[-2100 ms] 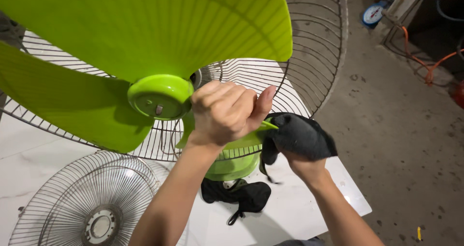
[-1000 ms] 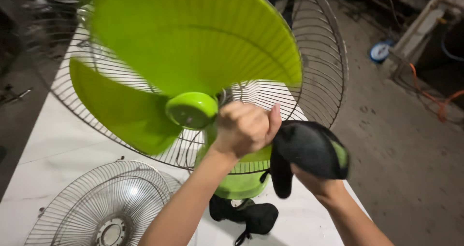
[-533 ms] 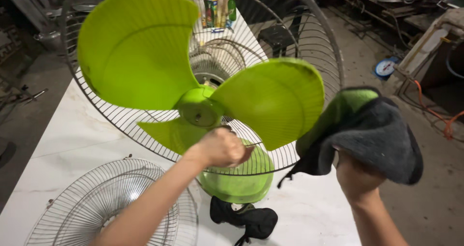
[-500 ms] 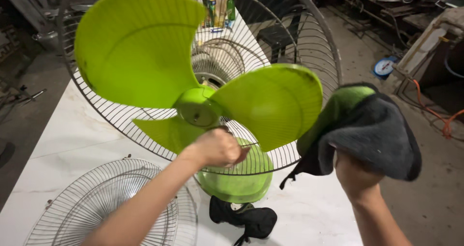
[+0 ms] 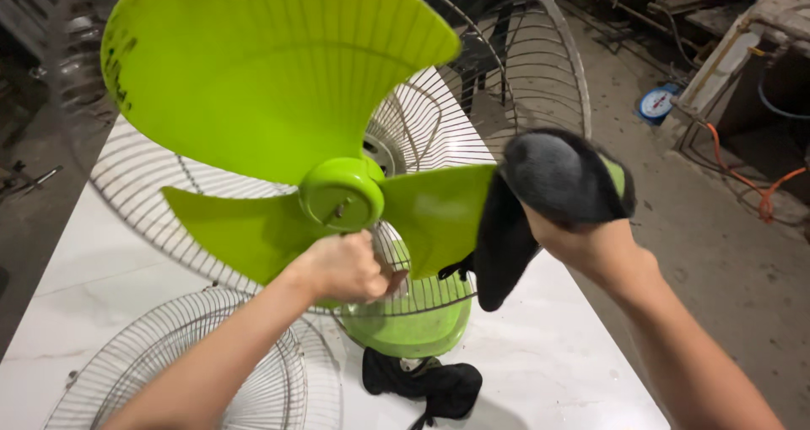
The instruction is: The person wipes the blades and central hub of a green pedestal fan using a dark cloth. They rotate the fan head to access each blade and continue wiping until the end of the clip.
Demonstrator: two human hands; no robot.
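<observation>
My left hand (image 5: pixel 342 268) grips the rear grille (image 5: pixel 211 253) just below the green fan hub (image 5: pixel 342 195); my right hand (image 5: pixel 591 244) clutches a dark cloth (image 5: pixel 540 194) against the right-pointing blade (image 5: pixel 434 215), above the white table (image 5: pixel 540 354).

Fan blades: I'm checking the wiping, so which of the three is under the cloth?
The right-pointing blade: the right hand presses a dark cloth over its tip; the other two are bare.

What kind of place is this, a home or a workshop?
Most likely a small repair workshop. A green fan stands with its front grille off; the loose grille lies on the white table. The bare concrete floor and the hoses and clutter at the right fit that too.
</observation>
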